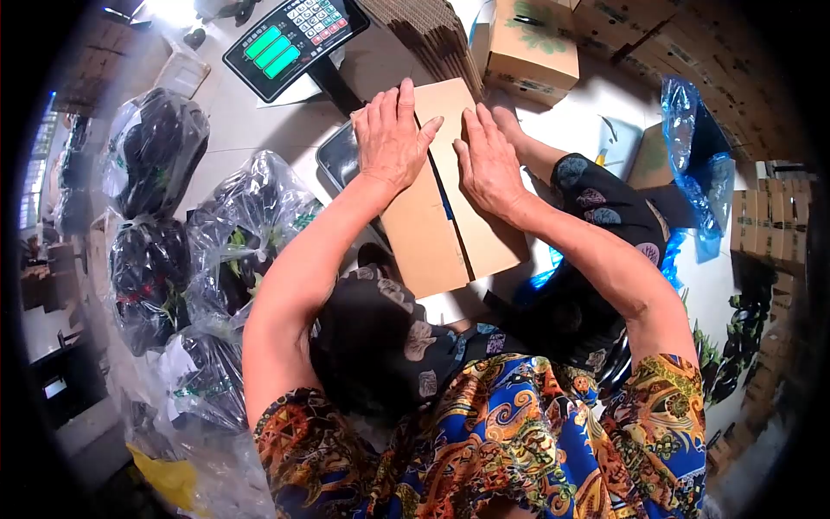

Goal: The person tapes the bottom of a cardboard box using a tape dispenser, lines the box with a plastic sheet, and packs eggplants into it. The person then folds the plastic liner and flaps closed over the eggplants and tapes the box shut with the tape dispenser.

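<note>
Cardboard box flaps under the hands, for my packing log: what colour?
The flaps are tan, clearest in the head view.

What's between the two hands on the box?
Left hand to right hand: a narrow slit between the box flaps, plus a bare strip of the flap under the right hand. Shows in the head view.

Scale display (pixel 272 52) glows green at top; flat cardboard stack (pixel 428 35) beside it, then printed box (pixel 532 48). Clear bags (pixel 268 186) of dark vegetables (pixel 151 259) line the left, yellow plastic (pixel 164 477) at bottom. Blue plastic (pixel 683 130) hangs by brown box (pixel 650 163) at right.
</note>
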The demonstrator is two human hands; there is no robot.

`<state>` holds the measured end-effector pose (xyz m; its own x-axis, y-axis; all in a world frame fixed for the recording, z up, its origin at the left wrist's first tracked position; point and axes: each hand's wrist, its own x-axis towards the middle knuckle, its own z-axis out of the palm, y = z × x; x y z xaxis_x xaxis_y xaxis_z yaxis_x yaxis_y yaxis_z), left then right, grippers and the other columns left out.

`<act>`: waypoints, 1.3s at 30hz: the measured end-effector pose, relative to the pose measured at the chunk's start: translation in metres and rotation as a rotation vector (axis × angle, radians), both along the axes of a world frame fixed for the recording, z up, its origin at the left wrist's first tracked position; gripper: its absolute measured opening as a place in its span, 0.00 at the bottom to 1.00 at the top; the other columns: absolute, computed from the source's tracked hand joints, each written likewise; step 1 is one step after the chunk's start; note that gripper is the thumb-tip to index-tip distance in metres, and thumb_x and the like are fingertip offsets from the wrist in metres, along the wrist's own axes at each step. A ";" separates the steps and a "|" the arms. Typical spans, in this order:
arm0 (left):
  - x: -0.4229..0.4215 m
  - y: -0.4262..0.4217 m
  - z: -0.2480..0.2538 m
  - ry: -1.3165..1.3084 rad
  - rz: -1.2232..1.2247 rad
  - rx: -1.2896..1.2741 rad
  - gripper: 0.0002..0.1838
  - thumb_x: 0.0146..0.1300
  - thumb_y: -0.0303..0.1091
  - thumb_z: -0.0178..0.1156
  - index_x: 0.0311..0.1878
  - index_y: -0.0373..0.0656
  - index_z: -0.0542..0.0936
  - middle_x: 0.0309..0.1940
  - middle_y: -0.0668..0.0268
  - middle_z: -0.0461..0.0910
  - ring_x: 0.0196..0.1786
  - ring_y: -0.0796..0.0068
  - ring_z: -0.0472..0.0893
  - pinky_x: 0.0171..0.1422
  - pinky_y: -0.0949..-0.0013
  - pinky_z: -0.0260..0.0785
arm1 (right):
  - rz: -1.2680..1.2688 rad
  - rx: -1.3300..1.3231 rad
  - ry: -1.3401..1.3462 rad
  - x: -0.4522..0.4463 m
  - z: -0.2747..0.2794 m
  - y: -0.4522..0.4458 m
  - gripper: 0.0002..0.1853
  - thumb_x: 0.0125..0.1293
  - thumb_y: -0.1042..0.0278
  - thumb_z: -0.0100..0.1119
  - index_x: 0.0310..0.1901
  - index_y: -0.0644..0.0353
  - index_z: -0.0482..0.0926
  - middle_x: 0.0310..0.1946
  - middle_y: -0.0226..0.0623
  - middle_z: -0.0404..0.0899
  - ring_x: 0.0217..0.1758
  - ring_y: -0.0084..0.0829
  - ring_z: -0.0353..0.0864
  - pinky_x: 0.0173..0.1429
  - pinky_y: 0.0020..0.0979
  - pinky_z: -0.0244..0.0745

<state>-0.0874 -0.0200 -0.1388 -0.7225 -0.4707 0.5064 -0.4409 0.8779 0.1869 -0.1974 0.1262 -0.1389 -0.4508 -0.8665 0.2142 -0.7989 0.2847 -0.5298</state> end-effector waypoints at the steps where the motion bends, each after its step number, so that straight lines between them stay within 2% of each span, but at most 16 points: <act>1: -0.002 -0.002 0.003 -0.046 0.017 0.009 0.35 0.67 0.57 0.54 0.68 0.43 0.66 0.59 0.55 0.70 0.63 0.54 0.66 0.67 0.50 0.55 | 0.007 0.015 0.012 -0.001 0.000 -0.003 0.30 0.72 0.59 0.47 0.70 0.68 0.57 0.71 0.64 0.53 0.66 0.61 0.64 0.67 0.55 0.61; 3: -0.005 -0.006 0.005 -0.134 0.046 0.034 0.32 0.67 0.56 0.54 0.67 0.46 0.68 0.55 0.57 0.71 0.59 0.55 0.68 0.64 0.50 0.57 | 0.018 0.053 0.040 0.001 0.004 -0.004 0.30 0.73 0.58 0.45 0.70 0.68 0.55 0.71 0.66 0.51 0.63 0.62 0.68 0.65 0.57 0.64; 4: -0.006 -0.010 0.003 -0.097 0.049 0.000 0.28 0.67 0.56 0.54 0.64 0.49 0.71 0.52 0.58 0.72 0.56 0.56 0.68 0.62 0.51 0.59 | 0.019 0.169 -0.056 0.000 0.015 -0.006 0.31 0.74 0.58 0.46 0.72 0.66 0.53 0.71 0.65 0.52 0.69 0.64 0.61 0.72 0.51 0.59; 5: -0.005 -0.012 0.002 -0.095 0.052 0.011 0.28 0.67 0.56 0.54 0.63 0.49 0.71 0.52 0.58 0.72 0.56 0.56 0.69 0.62 0.52 0.59 | 0.065 0.193 -0.104 -0.007 0.016 -0.009 0.33 0.74 0.57 0.47 0.72 0.65 0.51 0.71 0.66 0.53 0.69 0.64 0.62 0.71 0.51 0.61; 7: -0.004 -0.013 0.001 -0.104 0.050 0.028 0.28 0.68 0.56 0.54 0.63 0.48 0.71 0.52 0.58 0.72 0.56 0.56 0.69 0.62 0.52 0.59 | 0.170 0.493 0.011 -0.028 0.032 -0.022 0.38 0.71 0.53 0.52 0.73 0.65 0.48 0.70 0.67 0.55 0.68 0.64 0.64 0.69 0.49 0.64; 9: -0.003 -0.011 0.000 -0.105 0.050 0.015 0.28 0.68 0.56 0.53 0.64 0.49 0.71 0.52 0.58 0.72 0.57 0.56 0.69 0.62 0.53 0.59 | 0.409 0.597 -0.259 -0.058 0.054 -0.031 0.53 0.61 0.49 0.67 0.75 0.61 0.41 0.62 0.66 0.68 0.62 0.60 0.73 0.64 0.44 0.70; 11: -0.005 -0.012 0.001 -0.103 0.052 0.012 0.28 0.68 0.56 0.53 0.64 0.49 0.71 0.52 0.58 0.72 0.57 0.56 0.69 0.62 0.52 0.60 | 0.320 0.820 -0.309 -0.052 0.086 -0.036 0.59 0.57 0.51 0.71 0.76 0.57 0.35 0.59 0.69 0.70 0.58 0.56 0.77 0.57 0.42 0.76; 13: -0.005 -0.010 0.002 -0.106 0.047 0.024 0.27 0.68 0.54 0.54 0.63 0.48 0.71 0.53 0.57 0.72 0.58 0.56 0.69 0.63 0.52 0.59 | 0.264 0.800 -0.536 -0.056 0.092 -0.039 0.68 0.49 0.51 0.79 0.77 0.53 0.31 0.62 0.72 0.65 0.56 0.55 0.79 0.50 0.41 0.82; 15: -0.004 -0.011 0.003 -0.125 0.034 0.041 0.26 0.68 0.52 0.54 0.63 0.47 0.71 0.54 0.57 0.72 0.59 0.56 0.68 0.63 0.53 0.59 | 0.243 0.728 -0.617 -0.067 0.071 -0.047 0.79 0.32 0.50 0.87 0.77 0.47 0.30 0.68 0.70 0.57 0.62 0.61 0.73 0.47 0.42 0.86; 17: -0.004 -0.012 0.001 -0.106 0.027 0.036 0.25 0.67 0.50 0.56 0.62 0.46 0.72 0.54 0.56 0.72 0.58 0.56 0.68 0.63 0.53 0.59 | 0.318 0.669 -0.492 -0.070 0.068 -0.047 0.79 0.33 0.47 0.86 0.77 0.51 0.31 0.70 0.67 0.55 0.69 0.59 0.66 0.58 0.45 0.81; 20: -0.006 -0.010 0.000 -0.112 0.037 0.016 0.25 0.65 0.48 0.58 0.61 0.46 0.73 0.53 0.57 0.72 0.58 0.56 0.69 0.62 0.53 0.59 | 0.351 0.465 -0.276 -0.077 0.035 -0.047 0.80 0.30 0.44 0.86 0.77 0.57 0.33 0.72 0.64 0.54 0.73 0.58 0.60 0.73 0.45 0.65; 23: -0.006 -0.008 0.002 -0.086 0.041 -0.040 0.25 0.67 0.46 0.56 0.63 0.46 0.72 0.52 0.58 0.73 0.56 0.57 0.71 0.59 0.54 0.62 | 0.390 0.451 -0.415 -0.075 0.046 -0.047 0.82 0.27 0.41 0.86 0.76 0.61 0.34 0.71 0.63 0.55 0.75 0.55 0.56 0.80 0.40 0.51; 26: -0.006 -0.007 0.003 -0.093 0.039 -0.022 0.25 0.66 0.46 0.56 0.64 0.47 0.72 0.53 0.58 0.74 0.57 0.57 0.71 0.60 0.54 0.62 | 0.402 0.467 -0.348 -0.081 0.029 -0.053 0.80 0.30 0.43 0.86 0.77 0.61 0.34 0.70 0.63 0.57 0.75 0.52 0.58 0.77 0.38 0.57; 30: -0.008 -0.002 0.005 -0.111 0.075 0.000 0.27 0.67 0.48 0.55 0.65 0.47 0.71 0.57 0.59 0.73 0.61 0.57 0.70 0.64 0.53 0.60 | 0.412 0.346 -0.377 -0.079 0.028 -0.042 0.80 0.29 0.42 0.86 0.76 0.63 0.37 0.70 0.64 0.56 0.75 0.54 0.58 0.77 0.39 0.57; 35: -0.009 0.000 0.011 -0.119 0.079 0.057 0.26 0.67 0.49 0.55 0.65 0.48 0.72 0.58 0.59 0.74 0.62 0.57 0.70 0.65 0.53 0.60 | 0.434 0.243 -0.408 -0.080 0.022 -0.038 0.80 0.28 0.39 0.85 0.76 0.64 0.38 0.70 0.65 0.56 0.75 0.55 0.58 0.77 0.40 0.56; 39: -0.014 -0.010 0.002 -0.098 0.082 -0.038 0.20 0.65 0.43 0.59 0.58 0.48 0.77 0.51 0.63 0.77 0.55 0.60 0.73 0.59 0.55 0.63 | 0.284 0.429 -0.749 -0.117 0.027 -0.013 0.66 0.47 0.36 0.74 0.77 0.60 0.42 0.71 0.61 0.57 0.67 0.52 0.70 0.62 0.41 0.76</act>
<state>-0.1012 -0.0297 -0.1368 -0.7293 -0.5121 0.4537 -0.5259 0.8438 0.1071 -0.3145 0.1129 -0.1115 -0.0991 -0.9042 -0.4155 -0.3580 0.4220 -0.8329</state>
